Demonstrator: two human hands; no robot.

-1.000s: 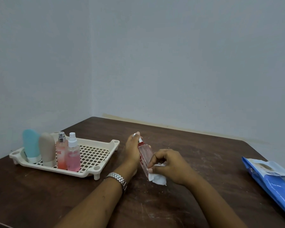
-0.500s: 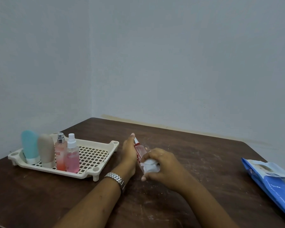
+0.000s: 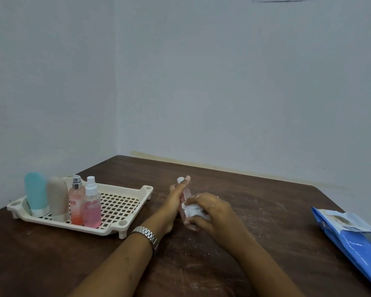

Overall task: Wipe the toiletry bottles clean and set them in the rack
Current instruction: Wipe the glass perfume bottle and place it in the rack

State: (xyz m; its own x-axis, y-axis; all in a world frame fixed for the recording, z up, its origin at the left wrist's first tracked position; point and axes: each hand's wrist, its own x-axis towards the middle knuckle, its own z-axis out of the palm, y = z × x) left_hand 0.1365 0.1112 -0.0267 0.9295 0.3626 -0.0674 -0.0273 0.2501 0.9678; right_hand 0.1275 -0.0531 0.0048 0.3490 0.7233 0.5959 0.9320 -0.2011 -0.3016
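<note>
Pink-tinted clear plastic, the small bottle (image 3: 186,195) is tilting up off the bench (image 3: 266,211) between the two hands, just right of the rack (image 3: 126,200). The left hand (image 3: 176,199) is holding it along its side, one finger reaching straight up to the white cap, while the right hand (image 3: 211,212) is curling round its lower half and pressing a crumpled white wipe (image 3: 194,211) against it.

It is probably handling as a light, stiff thing, likely slick wherever the damp wipe is passing, so the firmer hold looks to be the body below the cap rather than the cap itself. It should take a squeeze without harm, though a slip onto the hard wood could knock the spray head.

Four containers are already standing upright in a row at the near left of the rack: a teal tube (image 3: 35,191), a beige tube (image 3: 57,196), a silver-capped spray (image 3: 75,203) and a white-capped pink spray (image 3: 92,207), each touching or just beside its neighbour. The gridded floor to their right is lying open for the next one.

The bench is showing dark, scuffed wood with pale smears near the hands. A blue wipe packet (image 3: 356,241) is lying well apart at the right edge. A metal watch (image 3: 147,233) is sitting on the left wrist. Plain pale walls are meeting in a corner behind.
</note>
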